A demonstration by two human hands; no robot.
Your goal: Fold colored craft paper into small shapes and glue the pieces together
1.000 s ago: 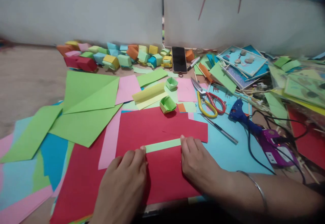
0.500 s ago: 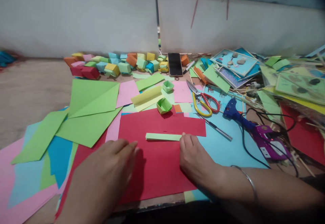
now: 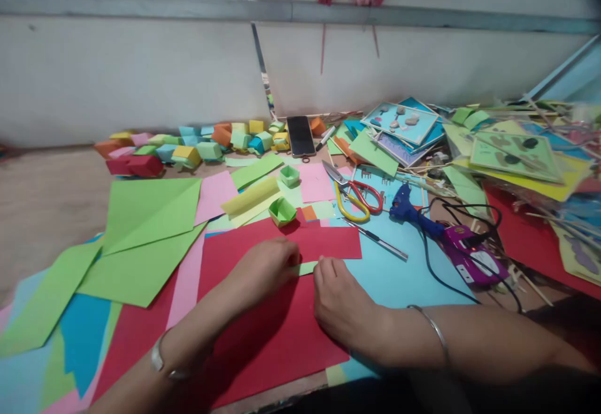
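A narrow light green paper strip (image 3: 307, 268) lies across a red sheet of paper (image 3: 272, 332), only its middle showing between my hands. My left hand (image 3: 267, 267) is closed at the strip's left end, covering it. At the right end, my right hand (image 3: 342, 298) has its fingers curled over the strip, with the fingertips partly hidden. Just beyond my hands stand two small folded green paper boxes, the nearer box (image 3: 282, 212) and the farther box (image 3: 289, 176).
Scissors (image 3: 357, 195), a craft knife (image 3: 375, 238) and a blue glue gun (image 3: 413, 210) with its cord lie to the right. Folded paper blocks (image 3: 188, 154) line the wall beside a phone (image 3: 301, 136). Green sheets (image 3: 150, 213) spread leftward; framed pictures (image 3: 401, 123) are stacked behind.
My left hand has moved right and forward onto the strip's left end, which lay uncovered before. My right hand stays at the right end. The camera view has tilted up and shifted right.
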